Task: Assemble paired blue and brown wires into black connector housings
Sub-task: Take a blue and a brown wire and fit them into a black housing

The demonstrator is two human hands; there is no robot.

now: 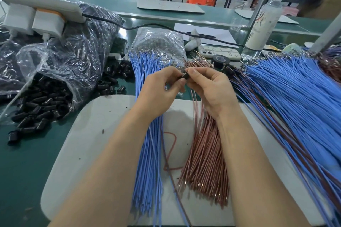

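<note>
Two hands meet above the wire stock: one black connector housing (185, 76) is pinched between the fingertips of the left hand (162, 86) and right hand (208, 86), both clamped on it, and is held in the air over the gap between the blue wires (149, 153) and brown wires (206, 153), which are laid side by side on the grey mat (92, 134). Whether a terminal is seated inside cannot be told. The housing is judged light, rigid and easily dropped, so it is best taken by its sides with the open end left free. The wires are judged thin and limp, best held just behind the metal tip. A clear plastic bag (60, 55) at left is open, with black housings spilled onto the green table (22, 171). The second clear bag (160, 44), behind the blue wires, is packed with small parts too blurred to name. Blue-and-brown wires are heaped at right (299, 101).
</note>
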